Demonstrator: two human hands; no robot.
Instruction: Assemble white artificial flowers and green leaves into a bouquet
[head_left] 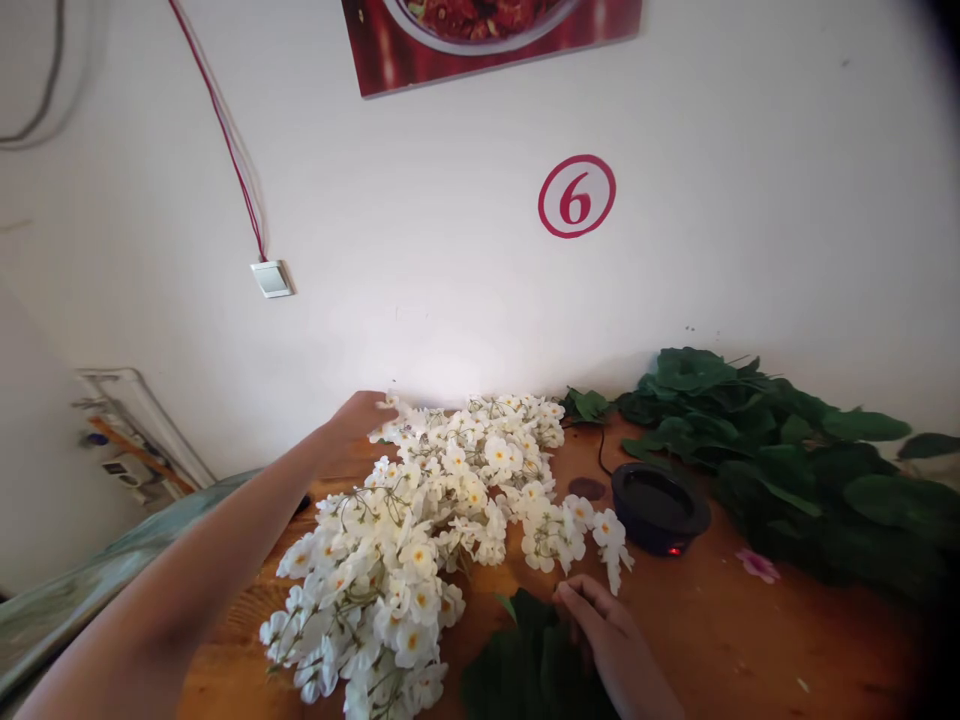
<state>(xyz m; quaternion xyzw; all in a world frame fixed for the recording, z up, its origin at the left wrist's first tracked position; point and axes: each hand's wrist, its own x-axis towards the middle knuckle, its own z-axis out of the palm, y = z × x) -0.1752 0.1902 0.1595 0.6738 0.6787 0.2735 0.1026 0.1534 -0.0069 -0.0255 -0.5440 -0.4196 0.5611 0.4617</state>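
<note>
A long heap of white artificial flowers (420, 560) with yellow centres and thin green stems spreads over the wooden table. My left hand (364, 412) reaches to the heap's far left end, near the wall. Its fingers touch the blossoms there, and the fingertips are hidden among them. Close to me, my right hand (607, 630) is closed, thumb and forefinger pinched at the top of a bunch of dark green artificial leaves (525, 655). Those leaves hang in front of the heap's near right side, partly cut off by the frame's lower edge.
A round dark electric heater (660, 505) with a red light and a cord stands right of the flowers. Beyond it lies a large pile of green leaves (780, 450). One pink blossom (757, 565) is on the wooden table (720, 640). The white wall (465, 280) rises behind.
</note>
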